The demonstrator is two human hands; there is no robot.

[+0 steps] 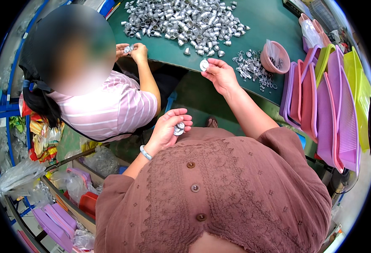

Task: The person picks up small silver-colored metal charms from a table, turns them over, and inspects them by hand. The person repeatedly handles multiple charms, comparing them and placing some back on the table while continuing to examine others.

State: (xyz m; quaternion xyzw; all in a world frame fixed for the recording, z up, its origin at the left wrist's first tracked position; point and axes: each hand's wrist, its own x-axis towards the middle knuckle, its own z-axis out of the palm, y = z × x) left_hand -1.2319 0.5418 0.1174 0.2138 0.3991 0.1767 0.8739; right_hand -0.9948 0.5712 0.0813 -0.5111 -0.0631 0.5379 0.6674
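Between the thumb and fingers of my right hand point(222, 76) is a flat round silver metal piece point(204, 64), held up at the table's near edge. My left hand point(165, 131), lower and close to my body, curls around small round silver metal pieces point(178, 128); how many lie in it I cannot tell. Just to the right of my right hand, small silver rings and fittings point(253, 66) lie in a loose pile on the green table point(261, 25). Farther back is a large heap of silver cup-shaped metal parts point(185, 23).
A pink bowl point(274, 57) holding a plastic bag stands beside the small pile. Coloured plastic baskets point(326, 105) are stacked on edge at the right. At the left a co-worker in a striped pink shirt point(109, 105) handles small silver parts. Crates with bags point(80, 185) stand lower left.
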